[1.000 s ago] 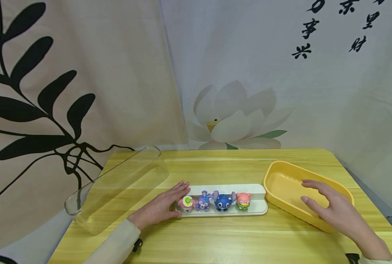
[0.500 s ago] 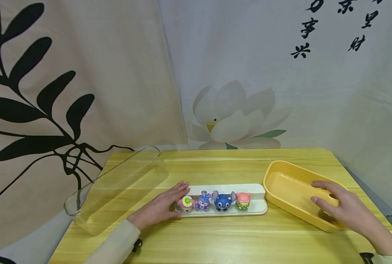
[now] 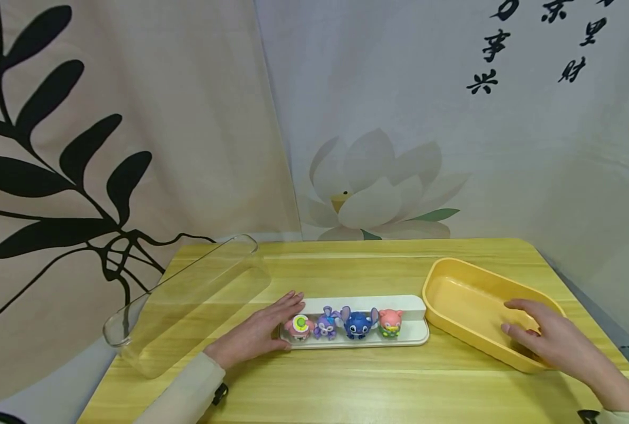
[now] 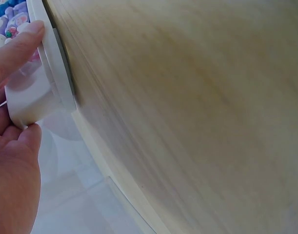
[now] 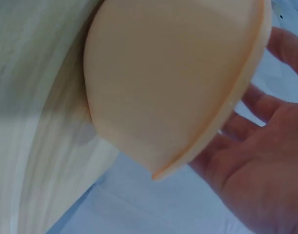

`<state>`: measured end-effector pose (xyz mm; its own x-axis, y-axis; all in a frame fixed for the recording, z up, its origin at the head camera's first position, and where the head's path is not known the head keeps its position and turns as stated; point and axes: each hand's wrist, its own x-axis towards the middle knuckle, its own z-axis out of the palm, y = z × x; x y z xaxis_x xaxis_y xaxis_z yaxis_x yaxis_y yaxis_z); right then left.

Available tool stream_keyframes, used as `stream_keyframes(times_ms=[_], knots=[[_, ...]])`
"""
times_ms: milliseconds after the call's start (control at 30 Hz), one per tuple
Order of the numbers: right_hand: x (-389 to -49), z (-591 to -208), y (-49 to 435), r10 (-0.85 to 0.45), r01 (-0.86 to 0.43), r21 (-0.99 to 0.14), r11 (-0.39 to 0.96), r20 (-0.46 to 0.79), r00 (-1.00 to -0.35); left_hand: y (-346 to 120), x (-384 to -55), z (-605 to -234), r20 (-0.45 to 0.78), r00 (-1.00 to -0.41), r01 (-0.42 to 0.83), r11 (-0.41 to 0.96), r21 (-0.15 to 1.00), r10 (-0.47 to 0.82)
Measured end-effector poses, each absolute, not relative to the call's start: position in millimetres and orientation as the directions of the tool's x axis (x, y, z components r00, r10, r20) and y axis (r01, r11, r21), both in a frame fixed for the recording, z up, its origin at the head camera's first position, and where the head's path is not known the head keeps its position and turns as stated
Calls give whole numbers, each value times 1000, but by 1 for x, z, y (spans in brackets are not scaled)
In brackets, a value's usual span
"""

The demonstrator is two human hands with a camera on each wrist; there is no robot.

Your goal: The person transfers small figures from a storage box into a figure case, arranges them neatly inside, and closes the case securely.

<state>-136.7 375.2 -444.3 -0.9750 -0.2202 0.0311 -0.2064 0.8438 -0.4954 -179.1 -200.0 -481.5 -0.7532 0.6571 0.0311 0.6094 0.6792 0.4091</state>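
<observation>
My left hand (image 3: 258, 334) holds the left end of a white stepped display stand (image 3: 415, 333). In the left wrist view the thumb lies on its edge and other fingers curl at its end (image 4: 29, 97). On the stand stand a pink figurine with a green-yellow swirl (image 3: 300, 327), a purple long-eared figurine (image 3: 325, 324), a blue big-eared figurine (image 3: 358, 324) and a pink pig figurine (image 3: 391, 323). My right hand (image 3: 558, 341) reaches over the near right rim of a yellow tray (image 3: 463, 294), fingers bent down inside. Whatever lies under its palm is hidden.
A clear plastic cover (image 3: 198, 312) lies slantwise at the left, reaching past the edge of the wooden table (image 3: 346, 383). The yellow tray's left side comes close to the stand's right end. A printed cloth (image 3: 378, 88) hangs behind the table.
My right hand has moved right and lowered into the yellow tray, its fingers bending more. A dark shape glimpsed under it half a second ago is now covered. My left hand stays put.
</observation>
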Motion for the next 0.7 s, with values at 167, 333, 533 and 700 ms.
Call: stream_keyframes(times_ms=[167,333,533,700], knots=[[-136,-448,374,-203,-180,-494,851,7,-979,-200,-180,-482,32,-755,606,679,415,655],[-143,-450,374,-187,-139,-489,861,-51,-981,-200,-179,-483,34,-757,604,680,417,652],[-145,-450,373,-171,-102,-476,873,-104,-980,-200,-179,-482,31,-757,602,678,422,653],[-143,-449,371,-190,-105,-506,856,-120,-974,-200,-179,-482,34,-755,605,675,422,655]])
